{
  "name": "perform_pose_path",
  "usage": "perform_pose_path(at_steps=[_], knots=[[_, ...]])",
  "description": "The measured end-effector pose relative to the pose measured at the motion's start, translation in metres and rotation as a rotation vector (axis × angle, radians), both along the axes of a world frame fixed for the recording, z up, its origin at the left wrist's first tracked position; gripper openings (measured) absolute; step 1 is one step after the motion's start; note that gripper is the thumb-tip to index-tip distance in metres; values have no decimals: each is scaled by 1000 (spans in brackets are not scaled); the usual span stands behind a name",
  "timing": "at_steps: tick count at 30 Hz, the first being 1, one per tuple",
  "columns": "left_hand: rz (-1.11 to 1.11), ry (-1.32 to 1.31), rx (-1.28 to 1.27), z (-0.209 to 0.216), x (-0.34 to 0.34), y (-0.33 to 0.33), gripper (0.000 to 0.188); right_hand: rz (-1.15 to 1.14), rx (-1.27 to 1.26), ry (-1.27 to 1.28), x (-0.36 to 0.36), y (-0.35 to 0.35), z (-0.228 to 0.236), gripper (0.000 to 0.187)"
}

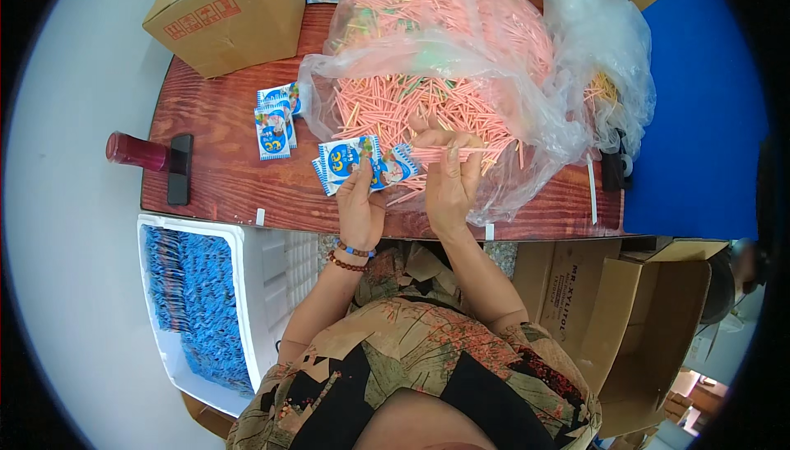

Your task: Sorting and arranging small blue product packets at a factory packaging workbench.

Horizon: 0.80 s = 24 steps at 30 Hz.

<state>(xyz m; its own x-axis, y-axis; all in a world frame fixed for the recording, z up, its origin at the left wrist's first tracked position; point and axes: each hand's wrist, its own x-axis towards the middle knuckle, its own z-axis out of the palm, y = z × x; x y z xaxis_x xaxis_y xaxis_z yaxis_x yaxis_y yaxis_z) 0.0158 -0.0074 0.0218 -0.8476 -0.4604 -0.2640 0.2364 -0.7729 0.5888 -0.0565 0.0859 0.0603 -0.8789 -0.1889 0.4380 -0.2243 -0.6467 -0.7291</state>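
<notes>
My left hand (359,213), with beaded bracelets at the wrist, pinches a few small blue-and-white packets (339,163) fanned over one another. Close beside it, my right hand (451,191) grips a small bundle of thin pink sticks (426,154), whose ends point toward the packets. Whether any stick is inside a packet I cannot tell. Beyond both hands, a large clear plastic bag (527,141) lies open toward me, with a heap of loose pink sticks (387,104) spilling at its mouth. More packets (274,130) lie in a small pile to the left.
A closed cardboard box (239,18) stands at the back left of the red-brown wooden table (222,186). A phone (179,170) and a dark red bottle (136,151) lie at the left edge. Below are a white foam box (244,285) of blue packets and an open carton (666,318).
</notes>
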Motion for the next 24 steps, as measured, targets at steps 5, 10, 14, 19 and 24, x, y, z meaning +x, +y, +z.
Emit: perform_pose_path(at_steps=[5,10,14,19,24], knots=[[-16,34,44,0,2,0,20,-36,98,77,3,-3,-2,5],[29,14,35,-5,0,2,18,-70,106,75,3,-7,-6,6],[36,21,40,-7,-1,2,18,-59,165,73,8,-6,-9,7],[93,27,16,-12,-3,2,18,2,255,-35,22,-12,-2,11],[101,53,41,-15,-7,3,17,-13,265,-46,13,-8,-7,21]])
